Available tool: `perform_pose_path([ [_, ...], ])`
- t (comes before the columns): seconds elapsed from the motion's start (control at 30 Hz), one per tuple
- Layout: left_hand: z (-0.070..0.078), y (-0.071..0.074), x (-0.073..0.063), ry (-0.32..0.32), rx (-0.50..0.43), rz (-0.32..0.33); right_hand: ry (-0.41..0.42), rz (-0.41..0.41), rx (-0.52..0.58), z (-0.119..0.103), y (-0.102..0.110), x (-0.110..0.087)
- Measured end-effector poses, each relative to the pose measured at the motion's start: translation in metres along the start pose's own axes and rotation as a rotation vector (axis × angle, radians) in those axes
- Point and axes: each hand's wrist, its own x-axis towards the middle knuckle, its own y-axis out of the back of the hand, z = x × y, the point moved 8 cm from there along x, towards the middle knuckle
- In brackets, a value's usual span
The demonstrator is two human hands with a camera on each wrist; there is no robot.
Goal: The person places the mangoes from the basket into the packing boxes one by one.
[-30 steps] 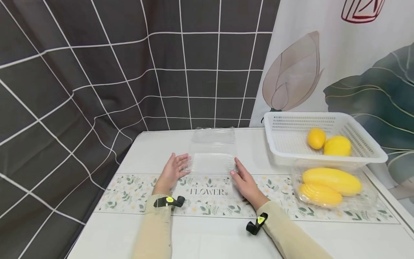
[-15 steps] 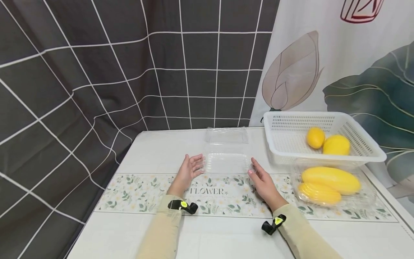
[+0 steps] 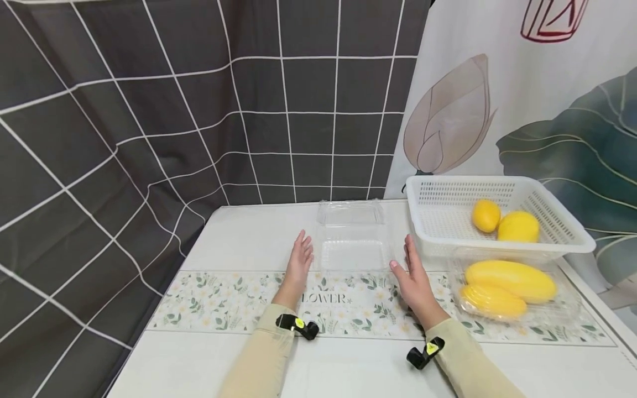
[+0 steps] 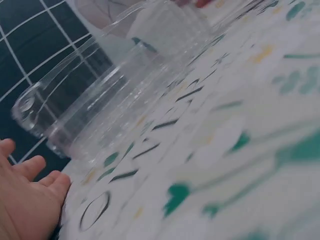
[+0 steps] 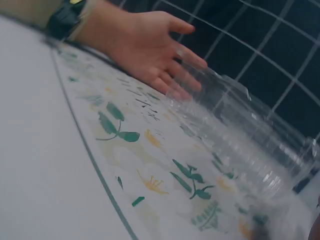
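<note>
A clear plastic clamshell container [image 3: 355,255] stands on the table with its lid [image 3: 351,214] folded back toward the dark curtain; nothing shows inside it. My left hand [image 3: 297,264] is beside its left edge, fingers extended; the left wrist view shows a small gap between those fingers and the container [image 4: 95,107]. On the other side is my right hand [image 3: 414,283], fingers straight and thumb spread. Whether the right thumb touches the container's edge, I cannot tell. Both hands hold nothing. The right wrist view catches my left hand [image 5: 150,50] across the container.
A white perforated basket [image 3: 423,239] at the back right holds two yellow fruits [image 3: 517,226]. In front of it, another clear container [image 3: 564,301] holds two elongated yellow fruits or vegetables [image 3: 510,281]. A flower-printed strip [image 3: 214,301] crosses the white table [image 3: 174,365].
Both hands and the clear container shifted right along the table. Then the hands came off its sides, with the left fingers straightening and the right fingers lifting outward.
</note>
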Motion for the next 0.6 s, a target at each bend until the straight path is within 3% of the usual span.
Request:
perform_pose_path([
  [0.2, -0.006, -0.012, 0.005, -0.036, -0.056, -0.019, 0.198, 0.037, 0.084, -0.049, 0.012, -0.002],
  [0.3, -0.006, -0.014, 0.006, -0.042, -0.092, -0.017, 0.242, 0.045, 0.095, -0.073, 0.028, 0.005],
  [0.43, -0.007, -0.015, 0.006, -0.024, -0.151, -0.037, 0.237, 0.075, -0.016, -0.091, 0.062, 0.026],
  [0.6, -0.008, -0.015, 0.006, -0.001, -0.241, -0.074, 0.141, 0.113, -0.21, -0.086, 0.115, 0.062],
])
